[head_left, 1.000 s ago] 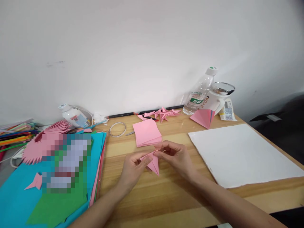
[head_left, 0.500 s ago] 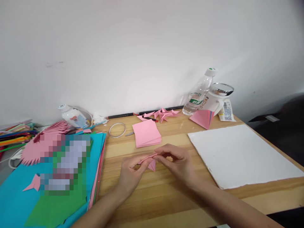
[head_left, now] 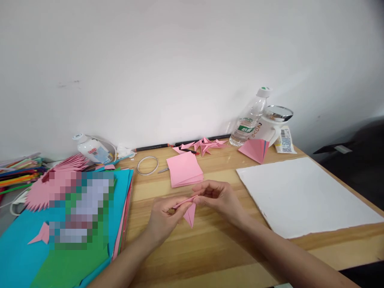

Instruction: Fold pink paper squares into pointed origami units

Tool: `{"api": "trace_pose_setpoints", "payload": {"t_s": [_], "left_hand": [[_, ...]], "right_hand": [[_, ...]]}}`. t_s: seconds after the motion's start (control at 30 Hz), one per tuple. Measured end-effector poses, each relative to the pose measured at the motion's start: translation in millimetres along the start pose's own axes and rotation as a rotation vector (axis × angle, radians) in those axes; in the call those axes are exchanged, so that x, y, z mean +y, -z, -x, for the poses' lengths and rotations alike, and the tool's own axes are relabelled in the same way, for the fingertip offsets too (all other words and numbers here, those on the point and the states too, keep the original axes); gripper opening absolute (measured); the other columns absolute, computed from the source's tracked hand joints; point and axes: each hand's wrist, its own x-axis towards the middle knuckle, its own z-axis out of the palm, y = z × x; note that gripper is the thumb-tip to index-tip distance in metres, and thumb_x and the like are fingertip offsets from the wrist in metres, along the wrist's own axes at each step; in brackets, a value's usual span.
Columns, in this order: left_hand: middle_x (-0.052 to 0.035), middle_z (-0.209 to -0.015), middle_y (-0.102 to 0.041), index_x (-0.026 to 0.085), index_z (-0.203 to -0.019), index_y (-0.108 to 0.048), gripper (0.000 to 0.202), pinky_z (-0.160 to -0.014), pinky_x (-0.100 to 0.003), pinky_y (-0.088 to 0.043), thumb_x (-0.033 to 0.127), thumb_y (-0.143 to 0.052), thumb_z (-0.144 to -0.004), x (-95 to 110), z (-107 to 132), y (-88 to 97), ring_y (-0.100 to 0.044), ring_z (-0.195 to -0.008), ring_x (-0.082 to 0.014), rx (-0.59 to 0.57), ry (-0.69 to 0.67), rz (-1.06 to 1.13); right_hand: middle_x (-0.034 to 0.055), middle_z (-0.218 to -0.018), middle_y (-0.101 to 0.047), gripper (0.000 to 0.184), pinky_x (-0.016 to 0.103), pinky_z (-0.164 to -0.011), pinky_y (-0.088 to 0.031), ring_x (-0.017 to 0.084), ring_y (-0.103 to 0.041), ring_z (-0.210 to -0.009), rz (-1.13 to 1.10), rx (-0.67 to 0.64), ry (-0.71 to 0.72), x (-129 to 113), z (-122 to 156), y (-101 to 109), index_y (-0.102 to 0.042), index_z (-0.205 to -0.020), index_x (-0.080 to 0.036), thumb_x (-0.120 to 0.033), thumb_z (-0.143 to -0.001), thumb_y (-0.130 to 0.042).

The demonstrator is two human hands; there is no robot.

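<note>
Between both hands, just above the wooden table, is a folded piece of pink paper point(head_left: 190, 216) with a narrow point hanging down. My left hand point(head_left: 168, 218) pinches its left part, thumb on the near side. Thumb and fingertips of my right hand point(head_left: 214, 198) are closed on its upper right end. Past the hands lies a stack of square pink paper sheets point(head_left: 184, 169), with the tip of scissors point(head_left: 163, 170) poking out at its left. Several folded pink paper pieces point(head_left: 205, 146) lie behind the stack, by the wall.
On the left, blue and green paper point(head_left: 18, 256) bears a spiky pink paper piece point(head_left: 36, 192). A tape ring point(head_left: 147, 165) and white bottle point(head_left: 96, 150) stand near the wall. At right are a white board point(head_left: 306, 196), water bottle point(head_left: 249, 120), mug point(head_left: 270, 128) and pink paper cone point(head_left: 255, 151).
The pink paper's point now hangs lower and shows more below my fingers. My right hand has shifted slightly; both hands keep hold of the paper.
</note>
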Motion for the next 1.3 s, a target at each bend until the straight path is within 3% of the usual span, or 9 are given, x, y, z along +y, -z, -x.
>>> {"api": "trace_pose_setpoints", "payload": {"t_s": [0.13, 0.23, 0.4, 0.6, 0.8, 0.97, 1.07, 1.2, 1.3], "left_hand": [[-0.0011, -0.062, -0.071, 0.021, -0.076, -0.075, 0.012, -0.036, -0.017, -0.044, 0.021, -0.063, -0.073, 0.8, -2.2, 0.2, -0.054, -0.038, -0.0094, 0.000, 0.040, 0.096], [-0.0042, -0.075, -0.073, 0.018, -0.079, -0.074, 0.014, -0.036, -0.017, -0.046, 0.022, -0.063, -0.072, 1.6, -3.6, -1.2, -0.057, -0.042, -0.0096, -0.012, 0.162, 0.229], [-0.0041, -0.065, -0.071, 0.014, -0.075, -0.073, 0.013, -0.052, -0.020, -0.053, 0.023, -0.066, -0.070, 0.5, -3.3, -4.3, -0.062, -0.054, -0.0128, -0.044, 0.267, 0.352], [-0.0051, -0.069, -0.072, 0.015, -0.078, -0.074, 0.015, -0.038, -0.018, -0.044, 0.024, -0.064, -0.071, -3.2, -1.5, -3.6, -0.054, -0.043, -0.0094, -0.044, 0.246, 0.281], [-0.0054, -0.072, -0.073, 0.016, -0.076, -0.074, 0.012, -0.053, -0.021, -0.049, 0.022, -0.064, -0.071, -3.1, -4.0, -0.9, -0.063, -0.060, -0.0155, -0.021, 0.174, 0.163], [-0.0049, -0.068, -0.072, 0.015, -0.076, -0.073, 0.014, -0.052, -0.020, -0.048, 0.024, -0.063, -0.072, -0.7, -3.2, -2.1, -0.062, -0.055, -0.0138, -0.057, 0.216, 0.210], [-0.0024, -0.056, -0.067, 0.014, -0.073, -0.071, 0.015, -0.047, -0.019, -0.045, 0.027, -0.063, -0.073, 0.7, -2.8, -3.8, -0.058, -0.047, -0.0118, -0.096, 0.285, 0.296], [-0.0009, -0.051, -0.065, 0.014, -0.069, -0.069, 0.017, -0.042, -0.018, -0.042, 0.029, -0.064, -0.072, 3.3, -3.9, -4.9, -0.054, -0.042, -0.0102, -0.108, 0.332, 0.397], [-0.0010, -0.051, -0.064, 0.014, -0.065, -0.067, 0.017, -0.043, -0.018, -0.041, 0.029, -0.064, -0.072, 3.8, -3.8, -3.9, -0.054, -0.043, -0.0099, -0.106, 0.331, 0.400]], "right_hand": [[0.0028, -0.072, -0.071, 0.019, 0.026, -0.063, -0.053, 0.015, -0.066, -0.066, 0.040, 0.012, 0.048, -1.9, 2.3, -1.3, -0.067, -0.075, -0.016, -0.029, -0.063, -0.075], [0.0043, -0.074, -0.071, 0.010, 0.025, -0.061, -0.052, 0.015, -0.065, -0.066, 0.208, 0.076, 0.239, -3.2, 7.7, -4.7, -0.068, -0.074, -0.017, -0.025, -0.069, -0.071], [0.0034, -0.071, -0.070, 0.005, 0.025, -0.057, -0.050, 0.014, -0.063, -0.061, 0.392, 0.157, 0.501, -2.7, 14.3, -7.3, -0.068, -0.079, -0.019, -0.019, -0.075, -0.065], [0.0026, -0.070, -0.068, 0.005, 0.023, -0.055, -0.049, 0.012, -0.061, -0.060, 0.336, 0.043, 0.365, -4.0, 9.6, -4.8, -0.066, -0.077, -0.018, -0.022, -0.075, -0.065], [0.0044, -0.073, -0.069, 0.016, 0.026, -0.060, -0.051, 0.015, -0.064, -0.065, 0.176, 0.055, 0.177, -2.8, 4.8, -1.7, -0.066, -0.077, -0.016, -0.030, -0.070, -0.070], [0.0029, -0.068, -0.068, 0.014, 0.025, -0.059, -0.051, 0.014, -0.063, -0.063, 0.207, 0.060, 0.175, -4.2, 7.3, -2.9, -0.065, -0.076, -0.016, -0.028, -0.071, -0.070], [0.0025, -0.067, -0.067, 0.006, 0.024, -0.055, -0.048, 0.012, -0.060, -0.059, 0.346, 0.071, 0.339, -7.1, 11.0, -5.1, -0.063, -0.071, -0.017, -0.022, -0.076, -0.064], [0.0028, -0.064, -0.065, 0.014, 0.024, -0.053, -0.046, 0.013, -0.059, -0.058, 0.611, 0.096, 0.754, -8.1, 14.2, -6.7, -0.064, -0.078, -0.019, -0.008, -0.079, -0.055], [0.0029, -0.066, -0.065, 0.011, 0.024, -0.053, -0.046, 0.012, -0.058, -0.059, 0.606, 0.104, 0.724, -6.1, 12.8, -5.8, -0.063, -0.081, -0.019, -0.011, -0.080, -0.055]]}}
